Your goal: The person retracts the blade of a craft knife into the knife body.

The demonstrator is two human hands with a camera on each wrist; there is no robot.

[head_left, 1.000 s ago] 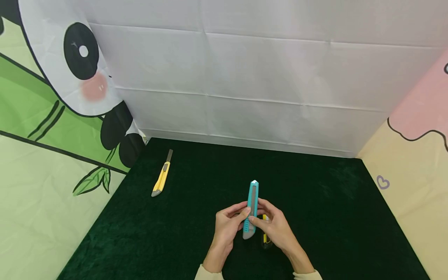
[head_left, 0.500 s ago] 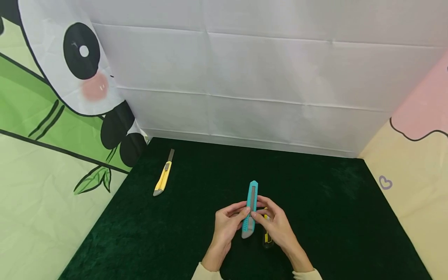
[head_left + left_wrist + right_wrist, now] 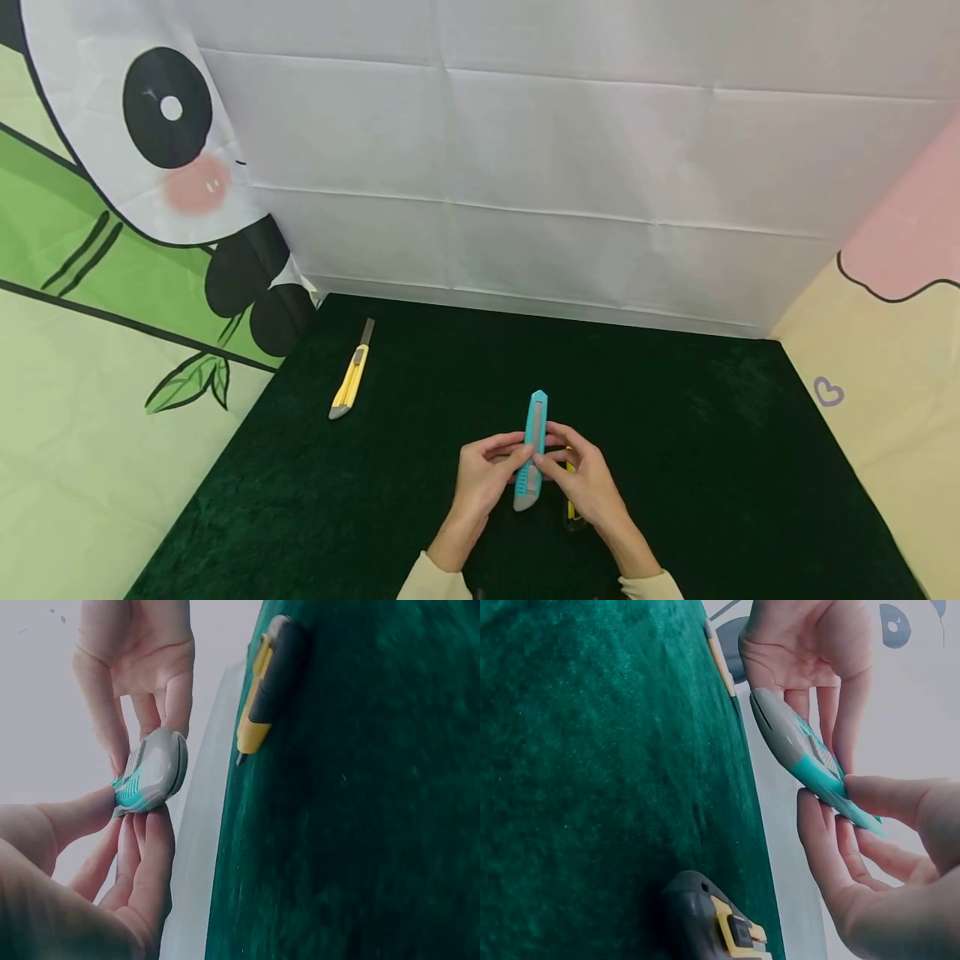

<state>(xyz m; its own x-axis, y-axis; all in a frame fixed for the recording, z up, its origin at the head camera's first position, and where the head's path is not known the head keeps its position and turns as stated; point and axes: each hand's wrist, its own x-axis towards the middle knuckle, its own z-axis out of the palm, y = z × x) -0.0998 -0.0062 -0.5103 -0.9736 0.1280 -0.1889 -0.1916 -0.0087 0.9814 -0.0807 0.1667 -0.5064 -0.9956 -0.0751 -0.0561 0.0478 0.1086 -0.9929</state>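
Observation:
A teal utility knife with a grey end (image 3: 529,483) is held between both hands above the dark green cloth, its grey end towards the person. My left hand (image 3: 482,477) pinches it from the left, thumb on top and fingers beneath. From the right, my right hand (image 3: 588,482) pinches it the same way, its thumb close to the other thumb. No blade shows past its far tip in the head view. Below the right hand lies a black and yellow utility knife (image 3: 271,682), partly hidden by that hand in the head view.
A yellow utility knife (image 3: 350,382) with its blade out lies at the back left of the green cloth (image 3: 247,500). A white fabric wall (image 3: 525,167) closes off the back. Printed fabric panels stand to the left and right.
Both hands have shifted slightly left with the teal utility knife. The right thumb has moved up along it, closer to the left thumb. The two other knives lie still.

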